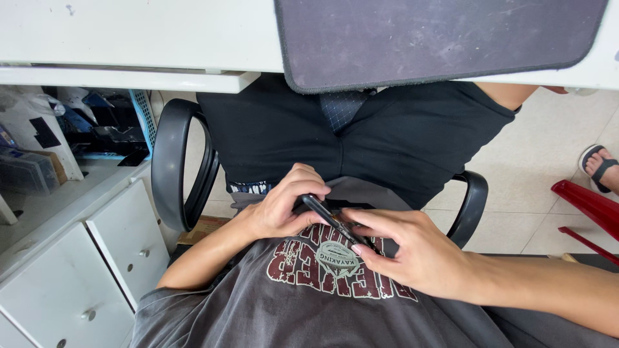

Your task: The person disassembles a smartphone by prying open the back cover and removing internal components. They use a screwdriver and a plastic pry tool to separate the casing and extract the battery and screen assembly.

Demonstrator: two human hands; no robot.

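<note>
1. A slim black phone point(332, 221), flat & glossy w/ rounded edges, is held edge-on above the lap, just in front of the printed chest of a grey T-shirt point(309, 303).
2. The left hand point(280, 206) is curled around the phone's far-left end; fingers are closed over the top edge, thumb tucked under.
3. The right hand point(412, 251) is closed on the near-right end; the phone is pinched between thumb & fingertips, other fingers loosely spread.
4. Both grips are snug on the phone, no gap seen betw. fingers & casing.
5. The shirt is soft cotton, wrinkled, w/ a dark-red & white print.
6. Black shorts point(387, 142), smooth cloth, are seen far of the hands, on an office chair w/ curved black plastic armrests point(177, 161).
7. A dark grey desk mat point(438, 38), matte w/ stitched rim & rounded corner, lies on a white desk point(129, 38) at the far side.
8. White drawers point(77, 283) w/ small round metal knobs stand at the left.
9. A red plastic stool point(590, 206) & a sandalled foot point(603, 167) are seen at the right on pale floor tiles.
</note>
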